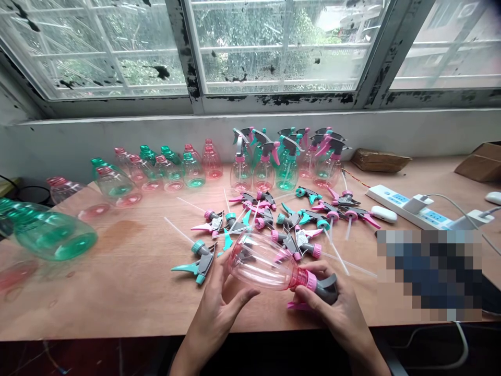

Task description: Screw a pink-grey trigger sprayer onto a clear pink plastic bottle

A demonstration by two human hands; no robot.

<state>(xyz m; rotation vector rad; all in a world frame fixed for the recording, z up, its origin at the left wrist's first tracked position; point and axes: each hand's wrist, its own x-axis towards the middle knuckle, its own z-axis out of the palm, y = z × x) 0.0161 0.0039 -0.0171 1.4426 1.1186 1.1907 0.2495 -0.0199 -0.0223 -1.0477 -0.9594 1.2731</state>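
A clear pink spray bottle (264,261) lies on its side in front of me, its base to the left and its neck to the right. My left hand (221,295) cups the base end, with the thumb held off the plastic and the other fingers partly hidden behind it. At the neck, my right hand (332,300) grips the pink collar of a grey and pink trigger sprayer (326,289) fitted on the bottle. Loose trigger sprayers, one teal and grey (199,261), others pink and grey (211,222), lie scattered just beyond my hands, many with clear tubes.
Assembled spray bottles (287,169) stand by the wall. Open bottles without sprayers, like a green one (55,235) and a pink one (212,159), stand on the left. A power strip (407,206), a white mouse-like object (383,214) and a brown package (379,160) occupy the right.
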